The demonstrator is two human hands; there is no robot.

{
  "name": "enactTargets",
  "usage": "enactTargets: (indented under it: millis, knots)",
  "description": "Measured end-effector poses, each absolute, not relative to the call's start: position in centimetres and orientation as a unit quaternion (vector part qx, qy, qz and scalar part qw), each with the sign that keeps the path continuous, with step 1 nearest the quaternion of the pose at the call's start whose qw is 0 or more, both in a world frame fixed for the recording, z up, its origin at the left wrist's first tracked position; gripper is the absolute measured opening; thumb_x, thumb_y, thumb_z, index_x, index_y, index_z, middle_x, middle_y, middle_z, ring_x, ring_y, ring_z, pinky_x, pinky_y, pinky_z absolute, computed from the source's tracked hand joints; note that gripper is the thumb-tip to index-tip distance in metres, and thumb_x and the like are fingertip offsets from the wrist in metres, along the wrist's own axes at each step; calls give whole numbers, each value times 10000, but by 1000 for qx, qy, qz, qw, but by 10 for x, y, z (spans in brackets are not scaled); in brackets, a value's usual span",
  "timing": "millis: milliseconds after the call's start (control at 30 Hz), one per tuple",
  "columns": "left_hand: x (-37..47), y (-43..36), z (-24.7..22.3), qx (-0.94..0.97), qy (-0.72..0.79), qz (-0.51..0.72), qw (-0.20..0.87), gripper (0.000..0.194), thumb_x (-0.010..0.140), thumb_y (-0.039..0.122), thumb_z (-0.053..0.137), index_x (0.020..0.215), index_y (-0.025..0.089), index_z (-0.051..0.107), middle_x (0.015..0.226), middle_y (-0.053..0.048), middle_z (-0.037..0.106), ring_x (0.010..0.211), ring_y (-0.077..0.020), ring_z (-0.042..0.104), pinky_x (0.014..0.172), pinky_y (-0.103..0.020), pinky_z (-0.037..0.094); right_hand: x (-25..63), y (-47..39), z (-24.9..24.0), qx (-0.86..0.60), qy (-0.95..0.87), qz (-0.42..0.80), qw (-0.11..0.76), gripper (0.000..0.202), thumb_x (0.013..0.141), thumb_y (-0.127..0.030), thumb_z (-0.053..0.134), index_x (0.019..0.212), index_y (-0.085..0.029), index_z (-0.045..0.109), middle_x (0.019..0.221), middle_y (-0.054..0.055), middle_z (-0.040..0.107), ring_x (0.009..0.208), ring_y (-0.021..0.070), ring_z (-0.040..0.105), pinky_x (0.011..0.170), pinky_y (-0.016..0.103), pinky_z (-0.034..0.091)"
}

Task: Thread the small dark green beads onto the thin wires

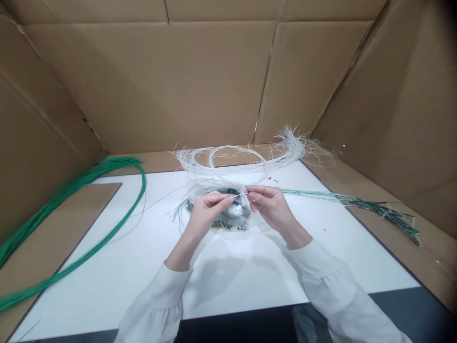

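A short length of thin white wire (242,194) spans the gap between my two hands at the middle of the table. My left hand (210,207) is closed, thumb and forefinger pinching one end. The fingertips of my right hand (270,206) pinch the other end, where a tiny dark bit shows; its kind is too small to tell. Below and behind my hands lies a clear plastic bag (240,212) with dark contents and black lettering, partly hidden by my fingers. Loose thin green wires (180,208) stick out beside my left hand.
A thick bundle of green wires (134,209) loops across the left side. Coiled white wires (235,166) lie along the back. To the right stretches a bundle of wires with dark ends (391,216). Cardboard walls (150,85) surround the white tabletop (228,281). Small black bits (273,179) lie near the back.
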State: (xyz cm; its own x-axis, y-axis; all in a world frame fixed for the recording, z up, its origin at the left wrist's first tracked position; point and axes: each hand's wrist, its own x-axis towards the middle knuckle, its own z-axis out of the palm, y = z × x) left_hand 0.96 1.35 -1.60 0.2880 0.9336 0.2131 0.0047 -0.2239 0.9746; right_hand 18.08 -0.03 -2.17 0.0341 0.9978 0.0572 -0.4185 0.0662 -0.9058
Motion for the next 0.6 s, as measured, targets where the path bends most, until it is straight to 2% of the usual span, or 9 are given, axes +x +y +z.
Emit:
enactTargets:
  millis: [133, 300, 600]
  knots:
    - [10, 13, -16, 633, 368, 463, 498, 167, 688, 314, 669, 777, 194, 743, 694, -35, 650, 640, -136, 534, 593, -238, 416, 181, -1, -22, -362, -394, 576, 619, 210, 514, -220, 775, 716, -213, 717, 651, 6, 678, 471, 80, 492, 404, 213, 376]
    - [10, 12, -15, 638, 367, 462, 495, 162, 696, 312, 663, 781, 201, 744, 699, -37, 655, 666, -144, 544, 612, -240, 421, 181, -1, -22, -357, -403, 574, 617, 144, 510, -223, 780, 630, -198, 705, 609, 2, 670, 429, 68, 477, 395, 212, 370]
    - [9, 13, -18, 644, 365, 457, 493, 174, 707, 318, 657, 804, 202, 741, 717, -41, 656, 673, -145, 546, 602, -238, 422, 181, -1, -21, -366, -410, 567, 614, 156, 497, -239, 791, 617, -201, 698, 608, 2, 669, 447, 78, 499, 398, 215, 389]
